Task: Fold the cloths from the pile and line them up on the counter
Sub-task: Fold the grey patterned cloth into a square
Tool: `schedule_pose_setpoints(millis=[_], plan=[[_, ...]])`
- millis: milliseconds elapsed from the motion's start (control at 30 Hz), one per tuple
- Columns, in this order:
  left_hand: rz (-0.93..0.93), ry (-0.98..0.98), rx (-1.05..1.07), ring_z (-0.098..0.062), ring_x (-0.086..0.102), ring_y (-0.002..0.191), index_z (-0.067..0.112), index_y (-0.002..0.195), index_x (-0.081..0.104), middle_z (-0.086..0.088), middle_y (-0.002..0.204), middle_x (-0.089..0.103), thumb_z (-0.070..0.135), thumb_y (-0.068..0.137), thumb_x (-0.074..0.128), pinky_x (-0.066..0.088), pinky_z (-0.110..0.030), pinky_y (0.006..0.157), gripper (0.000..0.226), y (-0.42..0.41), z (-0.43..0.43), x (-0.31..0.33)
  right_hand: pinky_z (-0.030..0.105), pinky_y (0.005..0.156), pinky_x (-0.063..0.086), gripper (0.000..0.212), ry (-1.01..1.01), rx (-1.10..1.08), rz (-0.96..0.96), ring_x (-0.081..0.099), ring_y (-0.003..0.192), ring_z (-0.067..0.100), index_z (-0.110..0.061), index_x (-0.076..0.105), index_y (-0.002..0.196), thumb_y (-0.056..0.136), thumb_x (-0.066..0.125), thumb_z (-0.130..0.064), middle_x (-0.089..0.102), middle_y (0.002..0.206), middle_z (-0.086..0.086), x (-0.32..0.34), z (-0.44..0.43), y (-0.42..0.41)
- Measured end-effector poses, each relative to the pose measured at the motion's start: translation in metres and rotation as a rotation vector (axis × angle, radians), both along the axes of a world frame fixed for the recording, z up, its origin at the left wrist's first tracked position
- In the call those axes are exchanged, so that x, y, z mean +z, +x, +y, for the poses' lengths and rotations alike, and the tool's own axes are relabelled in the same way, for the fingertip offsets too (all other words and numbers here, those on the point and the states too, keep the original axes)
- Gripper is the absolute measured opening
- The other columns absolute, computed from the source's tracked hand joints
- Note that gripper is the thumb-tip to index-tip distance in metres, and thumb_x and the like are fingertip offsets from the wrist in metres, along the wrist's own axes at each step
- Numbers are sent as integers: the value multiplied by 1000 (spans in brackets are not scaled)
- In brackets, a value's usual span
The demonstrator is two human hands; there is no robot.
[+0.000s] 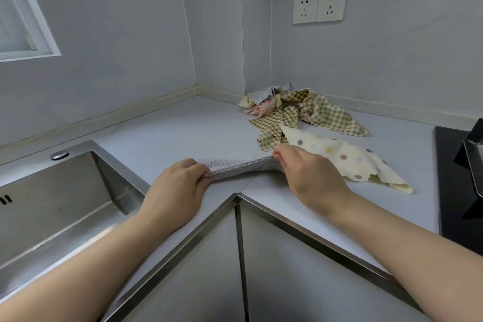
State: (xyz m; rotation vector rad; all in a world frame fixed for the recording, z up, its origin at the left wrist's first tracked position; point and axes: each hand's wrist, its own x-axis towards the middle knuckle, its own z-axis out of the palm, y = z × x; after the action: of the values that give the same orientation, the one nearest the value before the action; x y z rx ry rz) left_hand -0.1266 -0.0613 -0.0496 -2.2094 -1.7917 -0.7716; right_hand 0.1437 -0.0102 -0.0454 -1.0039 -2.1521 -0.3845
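Left grip [177,185]: fingers curled, pinching the left end of the grey cloth [243,168].
Right grip [311,172]: pinching its right end.
Grey cloth: stretched between both, low over the surface [183,133], near the front corner edge.
Pile [295,110]: in the back corner.
Open room: bare surface between sink [65,191] and pile.

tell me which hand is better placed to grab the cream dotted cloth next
Right, probably. The right hand is beside the cream dotted cloth; the left hand is across the grey cloth, nearer the sink.
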Motion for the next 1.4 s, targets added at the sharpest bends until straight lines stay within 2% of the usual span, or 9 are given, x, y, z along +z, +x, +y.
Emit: schedule_pose_setpoints(millis=[133,267,400,567,800,1000,1167,1267,1400], plan=[[-212,-14,55,-14,61,74,23,86,73,10,77,68,39,92,67,48,-30,65,18,-5,3,39,32,53,45,17,-227,20,77,57,67,18,-18,52,120,104,47,-18,61,86,-5,26,2,2],[-324,-149,60,-5,62,73,32,80,73,14,74,68,40,86,72,45,-21,61,11,-14,16,90,22,53,42,27,-626,84,59,51,60,1,-29,65,103,90,63,-53,55,70,-14,77,19,2],[-395,-146,76,-14,65,74,28,82,75,8,76,71,36,87,73,50,-28,65,10,-24,31,104,16,51,45,15,-809,192,26,58,55,-1,-23,76,96,83,80,-31,66,63,-11,106,37,3],[-304,-195,73,-4,61,83,33,84,72,17,85,69,34,93,66,44,-27,70,10,-28,39,97,9,53,45,25,-797,123,-59,64,71,-3,-23,76,101,91,67,-45,73,87,-14,99,44,-13],[-240,-127,49,6,56,80,35,87,71,20,83,67,33,93,65,39,-13,64,9,-26,35,100,32,100,49,79,-920,165,-272,58,115,9,-29,44,145,79,67,-67,56,133,-12,55,46,-49],[-222,-109,34,8,57,78,37,87,71,21,82,67,33,93,66,37,-10,62,8,-26,32,104,35,84,59,23,-983,239,-190,70,88,9,-20,71,99,83,78,-35,73,96,-10,54,49,-39],[-214,-134,85,7,57,79,39,84,71,21,83,68,33,87,74,39,-11,62,7,-36,29,108,44,67,60,16,-960,143,-75,69,74,19,-16,70,81,80,82,-27,72,80,1,79,53,-22],[-240,-187,108,5,60,66,37,80,72,19,74,69,36,84,77,38,-12,55,7,-39,29,110,26,49,48,21,-863,86,-90,56,55,5,-18,66,70,79,83,-27,64,63,-5,96,51,-13],[-434,-382,18,-9,52,47,25,82,78,3,63,69,29,84,78,43,-21,48,5,-42,28,111,27,48,46,8,-833,146,39,55,62,14,-18,73,81,83,79,-23,65,73,4,113,49,0]])
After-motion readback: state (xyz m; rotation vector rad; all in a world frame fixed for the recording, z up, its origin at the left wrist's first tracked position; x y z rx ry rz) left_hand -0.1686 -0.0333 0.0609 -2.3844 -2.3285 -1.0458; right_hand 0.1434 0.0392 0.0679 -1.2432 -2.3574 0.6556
